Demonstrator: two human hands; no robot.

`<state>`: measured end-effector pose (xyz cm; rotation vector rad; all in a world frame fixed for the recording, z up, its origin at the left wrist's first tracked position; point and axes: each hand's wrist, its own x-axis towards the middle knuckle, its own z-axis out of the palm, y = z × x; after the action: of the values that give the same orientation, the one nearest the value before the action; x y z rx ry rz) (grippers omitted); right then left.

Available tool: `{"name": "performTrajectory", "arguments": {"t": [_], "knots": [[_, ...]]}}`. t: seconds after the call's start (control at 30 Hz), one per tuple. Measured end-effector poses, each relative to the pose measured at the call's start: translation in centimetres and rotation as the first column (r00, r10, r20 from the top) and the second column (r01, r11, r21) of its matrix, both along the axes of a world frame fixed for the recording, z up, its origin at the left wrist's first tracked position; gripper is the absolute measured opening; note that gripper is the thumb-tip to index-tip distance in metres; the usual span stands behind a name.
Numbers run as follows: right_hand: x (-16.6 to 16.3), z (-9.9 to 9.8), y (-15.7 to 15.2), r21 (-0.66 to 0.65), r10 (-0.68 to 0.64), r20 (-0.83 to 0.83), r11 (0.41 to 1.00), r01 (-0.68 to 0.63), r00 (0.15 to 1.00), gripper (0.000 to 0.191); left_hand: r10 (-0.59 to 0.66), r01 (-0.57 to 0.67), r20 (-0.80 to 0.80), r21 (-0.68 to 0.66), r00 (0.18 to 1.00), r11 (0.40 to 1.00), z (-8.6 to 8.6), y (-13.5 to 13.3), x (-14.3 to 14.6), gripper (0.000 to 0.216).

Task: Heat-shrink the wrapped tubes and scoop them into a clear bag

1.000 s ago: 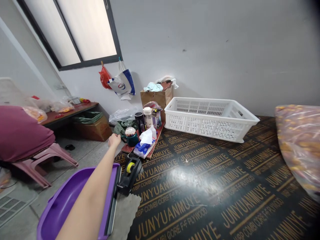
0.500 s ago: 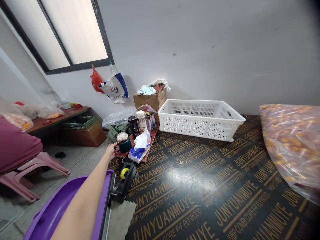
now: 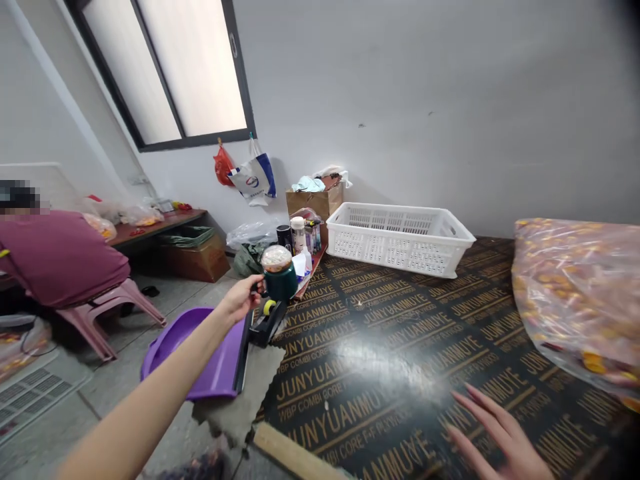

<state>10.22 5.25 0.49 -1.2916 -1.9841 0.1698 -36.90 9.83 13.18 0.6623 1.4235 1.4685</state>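
My left hand (image 3: 242, 298) is stretched out and closed on the handle of a dark green mug (image 3: 280, 280). The mug is lifted above the black plywood board (image 3: 400, 347), and a round covered top sits on it. Below the mug stands a black tape dispenser (image 3: 265, 323) with a yellow roll. My right hand (image 3: 500, 433) rests low at the right on the board with its fingers spread and nothing in it.
A white slotted crate (image 3: 400, 239) sits at the board's far side by the wall. Bottles and tissues (image 3: 300, 243) stand near a brown box (image 3: 315, 199). A purple tray (image 3: 210, 347) lies at the board's left edge. A plastic-wrapped bundle (image 3: 580, 300) fills the right. A person in maroon (image 3: 60, 257) sits at the left.
My left hand took the green mug by its handle and lifted it off the board toward me. My right hand has come into view at the lower right.
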Motion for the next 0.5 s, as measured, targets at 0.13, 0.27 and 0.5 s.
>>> {"name": "performTrajectory", "arguments": {"t": [0.13,0.27,0.5], "knots": [[-5.7,6.8,-0.5,0.057,0.256,-0.135,0.967,-0.25,0.957,0.048,-0.177,0.186,0.117,-0.074,0.977,0.98,-0.7,-5.0,8.4,0.025],[-7.6,9.6,-2.2,0.006,0.4,-0.242,0.912,-0.411,0.884,0.069,-0.359,0.382,0.189,-0.096,0.914,0.919,-2.9,-9.7,16.1,0.03],[-3.9,7.4,-5.2,-0.218,0.276,-0.551,0.864,-0.455,0.788,0.07,-0.612,0.618,0.085,-0.101,0.786,0.78,-6.7,-14.3,24.2,0.031]]}}
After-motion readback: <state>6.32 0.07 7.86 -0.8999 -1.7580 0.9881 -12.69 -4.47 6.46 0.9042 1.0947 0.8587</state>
